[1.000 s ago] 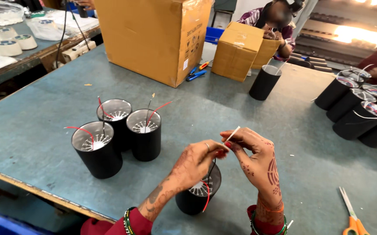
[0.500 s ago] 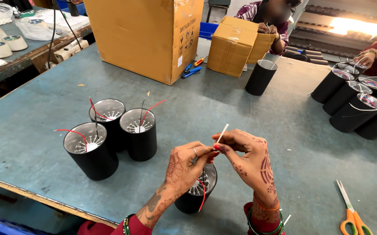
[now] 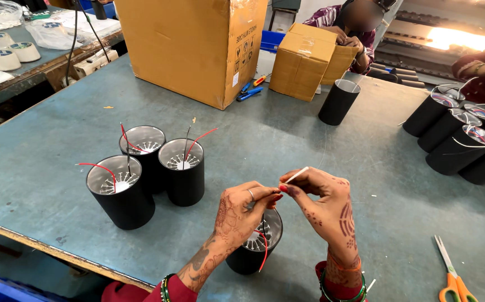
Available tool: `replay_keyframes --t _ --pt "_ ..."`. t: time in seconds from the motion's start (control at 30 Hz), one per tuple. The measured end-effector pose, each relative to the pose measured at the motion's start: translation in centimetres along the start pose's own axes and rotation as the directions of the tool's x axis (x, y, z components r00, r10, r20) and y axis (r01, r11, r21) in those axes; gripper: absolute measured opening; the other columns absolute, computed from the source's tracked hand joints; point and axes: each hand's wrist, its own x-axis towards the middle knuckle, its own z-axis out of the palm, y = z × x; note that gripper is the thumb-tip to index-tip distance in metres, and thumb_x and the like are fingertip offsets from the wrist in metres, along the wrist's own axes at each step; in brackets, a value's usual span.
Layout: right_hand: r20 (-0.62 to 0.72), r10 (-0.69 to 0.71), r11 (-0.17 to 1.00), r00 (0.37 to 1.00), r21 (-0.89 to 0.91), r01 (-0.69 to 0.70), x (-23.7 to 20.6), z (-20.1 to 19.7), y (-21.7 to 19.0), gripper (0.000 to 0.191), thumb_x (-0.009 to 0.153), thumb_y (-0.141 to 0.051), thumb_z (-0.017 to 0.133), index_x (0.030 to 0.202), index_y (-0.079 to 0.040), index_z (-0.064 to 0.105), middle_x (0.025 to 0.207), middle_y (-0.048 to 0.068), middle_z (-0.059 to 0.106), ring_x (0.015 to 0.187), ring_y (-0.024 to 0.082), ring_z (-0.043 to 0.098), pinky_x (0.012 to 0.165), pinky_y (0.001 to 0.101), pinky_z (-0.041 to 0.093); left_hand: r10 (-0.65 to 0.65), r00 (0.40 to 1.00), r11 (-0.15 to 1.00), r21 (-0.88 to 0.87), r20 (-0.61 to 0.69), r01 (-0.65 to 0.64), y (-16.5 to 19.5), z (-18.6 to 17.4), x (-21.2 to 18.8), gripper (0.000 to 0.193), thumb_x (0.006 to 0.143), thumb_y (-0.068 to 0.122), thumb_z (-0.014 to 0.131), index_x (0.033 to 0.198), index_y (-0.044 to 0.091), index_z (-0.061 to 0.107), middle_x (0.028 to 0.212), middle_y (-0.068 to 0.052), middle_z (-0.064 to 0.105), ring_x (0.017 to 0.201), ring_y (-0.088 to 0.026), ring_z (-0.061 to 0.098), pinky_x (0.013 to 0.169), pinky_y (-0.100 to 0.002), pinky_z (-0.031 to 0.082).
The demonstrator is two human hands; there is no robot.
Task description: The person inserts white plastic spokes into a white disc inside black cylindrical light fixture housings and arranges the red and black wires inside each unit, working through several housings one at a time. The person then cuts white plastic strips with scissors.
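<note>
My left hand (image 3: 241, 211) and my right hand (image 3: 323, 204) meet fingertip to fingertip above a black cylindrical lamp housing (image 3: 252, 251) near the table's front edge. Together they pinch a thin white sleeve (image 3: 297, 175) that sticks up to the right. A red wire (image 3: 265, 249) runs from my left hand down into the housing. Three more black housings (image 3: 152, 168) with red and black wires stand in a cluster to the left.
A large cardboard box (image 3: 195, 45) and two smaller boxes (image 3: 304, 59) stand at the back. A lone black housing (image 3: 338, 102) sits mid-table, several more (image 3: 463, 140) at the right by another person's hand. Orange-handled scissors (image 3: 449, 274) lie front right. A person sits across.
My hands stay pinched together on the white sleeve over the housing, which now points lower and more to the right. The view has drifted slightly.
</note>
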Motion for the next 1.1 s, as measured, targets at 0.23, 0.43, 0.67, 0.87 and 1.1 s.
replay_keyframes --t 0.23,0.43,0.67,0.87,1.1 --pt "0.059 -0.011 0.998 0.998 0.060 0.007 0.5 0.4 0.4 0.006 0.084 -0.005 0.075 0.086 0.000 0.074 0.088 0.004 0.080 0.077 0.009 0.077 0.071 0.0237 0.062 -0.029 0.999 1.000 -0.005 -0.013 0.029 0.0 0.1 0.0 0.015 0.090 0.007 0.071 0.102 0.008 0.080 0.083 -0.005 0.077 0.076 -0.015 0.079 0.067 -0.027 0.061" --pt "0.010 0.072 0.997 0.997 -0.002 -0.072 0.2 0.2 0.3 0.007 0.083 -0.005 0.077 0.087 0.001 0.076 0.079 0.006 0.080 0.072 0.012 0.077 0.068 0.0271 0.058 -0.031 0.999 0.999 -0.041 -0.012 0.031 -0.2 0.1 0.0 0.015 0.090 0.006 0.071 0.102 0.006 0.079 0.083 -0.005 0.077 0.077 -0.014 0.080 0.068 -0.027 0.062" --pt "0.109 0.061 0.995 0.992 0.068 -0.069 0.7 0.6 0.8 0.007 0.085 -0.007 0.075 0.088 -0.001 0.076 0.082 0.005 0.079 0.077 0.011 0.078 0.073 0.0253 0.062 -0.060 0.998 0.997 -0.057 -0.009 0.059 0.1 -0.1 0.1 0.016 0.090 0.008 0.071 0.104 0.007 0.079 0.084 -0.005 0.078 0.078 -0.015 0.080 0.068 -0.027 0.062" --pt "0.089 -0.011 0.999 0.996 -0.044 0.015 0.6 0.4 0.7 0.009 0.083 -0.010 0.077 0.085 -0.002 0.076 0.079 0.003 0.077 0.069 0.011 0.072 0.065 0.0264 0.056 0.021 0.987 0.998 0.047 0.160 -0.029 0.2 -1.4 0.3 0.026 0.079 0.015 0.082 0.103 0.005 0.078 0.093 -0.006 0.075 0.084 -0.022 0.075 0.073 -0.035 0.058" --pt "0.171 0.087 0.986 0.981 -0.158 -0.059 0.3 -0.4 -0.2 0.015 0.081 -0.016 0.080 0.079 -0.002 0.076 0.072 0.004 0.075 0.060 0.012 0.071 0.058 0.0272 0.054 0.025 0.972 0.982 0.176 0.232 -0.068 -1.1 -1.1 -0.3 0.015 0.087 0.014 0.075 0.101 0.014 0.080 0.092 -0.002 0.077 0.087 -0.024 0.073 0.074 -0.035 0.056"
